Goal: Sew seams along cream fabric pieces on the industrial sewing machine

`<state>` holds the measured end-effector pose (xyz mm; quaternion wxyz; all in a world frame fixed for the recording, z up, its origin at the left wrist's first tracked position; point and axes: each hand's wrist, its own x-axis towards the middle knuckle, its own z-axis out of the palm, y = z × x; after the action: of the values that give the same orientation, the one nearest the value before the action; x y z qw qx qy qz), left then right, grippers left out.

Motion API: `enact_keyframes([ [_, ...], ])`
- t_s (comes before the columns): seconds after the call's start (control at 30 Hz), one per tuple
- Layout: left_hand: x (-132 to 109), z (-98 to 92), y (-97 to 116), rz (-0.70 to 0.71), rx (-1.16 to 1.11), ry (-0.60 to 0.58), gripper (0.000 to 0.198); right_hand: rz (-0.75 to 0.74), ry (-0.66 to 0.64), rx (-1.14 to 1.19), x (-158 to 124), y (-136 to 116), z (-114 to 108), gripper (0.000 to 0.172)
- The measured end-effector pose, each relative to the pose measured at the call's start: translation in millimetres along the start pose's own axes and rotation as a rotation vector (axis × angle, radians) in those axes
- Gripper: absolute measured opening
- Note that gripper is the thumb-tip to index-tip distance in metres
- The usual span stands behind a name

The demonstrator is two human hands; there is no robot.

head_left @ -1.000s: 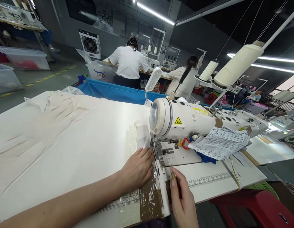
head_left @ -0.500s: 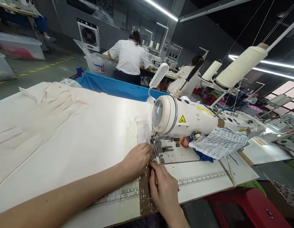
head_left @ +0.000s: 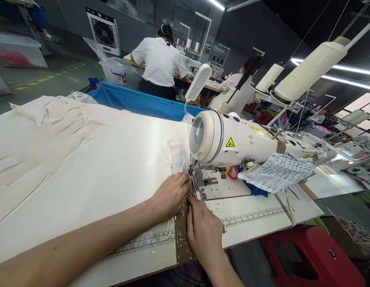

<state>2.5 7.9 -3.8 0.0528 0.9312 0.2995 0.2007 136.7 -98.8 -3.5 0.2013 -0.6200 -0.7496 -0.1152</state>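
My left hand [head_left: 170,195] lies on the cream fabric [head_left: 83,159], fingers slightly bent, fingertips right at the presser foot [head_left: 193,176] of the white sewing machine [head_left: 232,145]. My right hand [head_left: 204,233] is closed just in front of it, pinching at the fabric's edge on the taped brown strip [head_left: 181,235]. The thin wooden-handled tool that hand held earlier is now hidden under its fingers. The fabric spreads wide over the table to the left.
A printed paper sheet [head_left: 277,171] and red scissors handles [head_left: 232,172] sit by the machine arm. Cream thread cones [head_left: 310,71] and a lamp [head_left: 198,81] stand above. A blue fabric bin [head_left: 143,104] lies behind, a red stool [head_left: 310,255] at lower right. Two people [head_left: 159,61] work beyond.
My right hand has moved left and forward from the table edge to the fabric's edge beside my left hand, and the tool has slipped out of sight. My left hand stayed by the presser foot.
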Motion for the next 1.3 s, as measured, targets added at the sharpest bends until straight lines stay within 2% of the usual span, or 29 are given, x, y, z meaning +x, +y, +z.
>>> enact_keyframes([
  [0.17,2.4,-2.6,-6.9,-0.023,-0.035,-0.003,0.04,0.034,-0.129,-0.22,9.9,-7.5,3.5,0.048],
  [0.3,4.6,-3.5,-12.5,-0.027,-0.034,-0.016,0.042,0.074,-0.208,-0.185,16.3,-8.4,-3.7,0.048],
  [0.37,4.1,-4.8,-14.0,-0.022,-0.035,-0.011,0.042,0.079,-0.194,-0.056,8.2,-3.5,-13.7,0.044],
  [0.43,3.5,-6.0,-15.2,-0.024,-0.038,0.004,0.043,0.1,-0.116,0.164,-12.5,5.4,-26.2,0.043],
  [0.53,3.7,-5.7,-17.2,-0.024,-0.038,0.025,0.043,0.218,0.001,0.611,-64.3,20.1,-43.1,0.048],
  [0.6,4.2,-4.5,-17.8,-0.006,-0.034,0.036,0.043,0.309,-0.004,0.831,-103.4,26.8,-46.8,0.037],
  [0.67,4.4,-4.0,-17.4,0.006,-0.024,0.049,0.041,0.351,-0.136,0.905,-136.5,30.5,-40.0,0.021],
  [0.77,4.7,-6.3,-14.1,-0.009,-0.001,0.054,0.038,0.317,-0.272,0.905,-162.7,34.3,-9.2,0.023],
  [0.9,3.6,-12.4,-7.2,-0.037,-0.022,0.033,0.035,0.335,-0.3,0.893,-159.0,39.8,46.7,0.029],
  [1.0,-5.0,-13.5,-4.7,-0.081,-0.078,0.059,0.034,0.343,-0.347,0.934,-152.1,35.4,73.7,0.033],
  [1.07,-19.2,-14.1,-3.2,-0.125,-0.122,0.094,0.032,0.312,-0.397,0.999,-154.1,24.2,78.3,0.031],
  [1.17,-54.6,-21.9,6.7,-0.164,-0.23,0.146,0.031,0.228,-0.502,1.11,-167.9,2.8,72.1,0.02],
  [1.3,-109.0,-43.8,38.2,-0.231,-0.425,0.16,0.033,0.154,-0.559,1.215,-184.1,-12.5,69.2,0.033],
])
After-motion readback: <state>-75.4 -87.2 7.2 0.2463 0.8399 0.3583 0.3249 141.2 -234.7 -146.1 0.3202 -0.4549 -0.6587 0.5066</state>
